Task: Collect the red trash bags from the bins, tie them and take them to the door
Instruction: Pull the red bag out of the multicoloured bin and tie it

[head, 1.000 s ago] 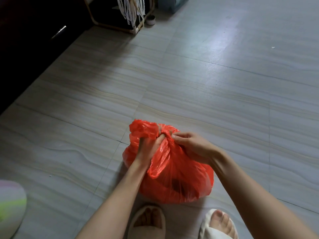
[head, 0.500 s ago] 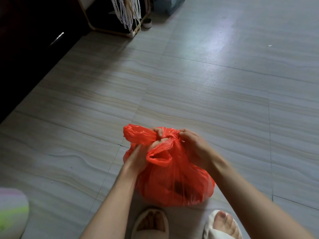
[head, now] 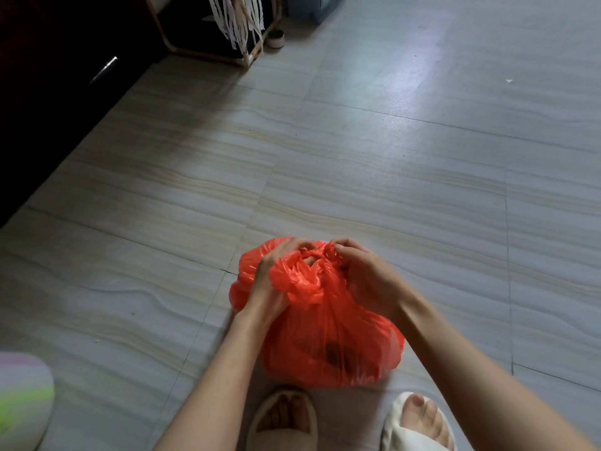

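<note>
A full red trash bag [head: 328, 346] rests on the tiled floor just in front of my feet, with dark contents showing through the plastic. Both hands are at its gathered top. My left hand [head: 273, 278] grips one twisted flap of the bag's mouth on the left side. My right hand [head: 364, 275] pinches the other flap on the right. The two flaps cross between my fingers at the top of the bag, forming a loop.
Two pale slippers [head: 283, 421] stand at the bottom edge. Dark furniture [head: 55, 92] lines the left side. A wooden-framed stand with white fringe [head: 237, 24] and a small round tin [head: 275, 39] sit at the back. A pale green and pink object [head: 19, 398] lies at bottom left.
My hands have come closer together over the bag's top, and the left flap has been folded across toward the right hand. The bag has stayed in place on the floor.
</note>
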Action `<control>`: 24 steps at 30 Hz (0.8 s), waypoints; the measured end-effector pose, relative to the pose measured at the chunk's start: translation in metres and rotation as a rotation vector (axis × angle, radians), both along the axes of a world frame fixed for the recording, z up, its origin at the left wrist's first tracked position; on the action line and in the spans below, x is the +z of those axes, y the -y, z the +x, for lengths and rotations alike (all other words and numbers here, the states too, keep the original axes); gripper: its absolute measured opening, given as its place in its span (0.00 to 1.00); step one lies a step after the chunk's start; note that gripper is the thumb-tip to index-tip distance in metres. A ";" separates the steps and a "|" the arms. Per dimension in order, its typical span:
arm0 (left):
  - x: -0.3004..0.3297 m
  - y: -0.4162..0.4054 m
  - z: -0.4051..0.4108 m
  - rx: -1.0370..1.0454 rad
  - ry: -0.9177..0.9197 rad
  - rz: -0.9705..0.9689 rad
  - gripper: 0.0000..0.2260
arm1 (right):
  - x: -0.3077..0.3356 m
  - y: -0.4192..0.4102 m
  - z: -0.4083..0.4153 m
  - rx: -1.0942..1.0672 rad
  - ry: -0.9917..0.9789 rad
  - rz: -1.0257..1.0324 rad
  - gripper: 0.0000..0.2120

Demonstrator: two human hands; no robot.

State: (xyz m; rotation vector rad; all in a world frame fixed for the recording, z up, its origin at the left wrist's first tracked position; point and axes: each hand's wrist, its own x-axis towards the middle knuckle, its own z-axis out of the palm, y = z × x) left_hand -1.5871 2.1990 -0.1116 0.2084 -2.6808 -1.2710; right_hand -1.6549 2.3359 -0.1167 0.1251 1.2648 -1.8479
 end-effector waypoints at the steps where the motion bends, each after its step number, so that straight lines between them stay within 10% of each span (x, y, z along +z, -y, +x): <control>1: -0.003 0.002 0.000 0.019 -0.005 -0.017 0.09 | 0.000 0.000 0.000 0.019 -0.017 0.013 0.08; 4: -0.013 0.004 0.001 0.086 0.035 -0.028 0.05 | -0.002 -0.002 0.001 0.081 -0.056 0.038 0.08; 15: 0.002 0.015 0.002 0.094 0.295 0.857 0.11 | 0.005 -0.004 0.000 0.415 -0.304 0.188 0.05; 24: 0.005 0.015 0.006 0.090 0.256 1.055 0.14 | 0.009 -0.002 0.000 0.505 -0.341 0.242 0.07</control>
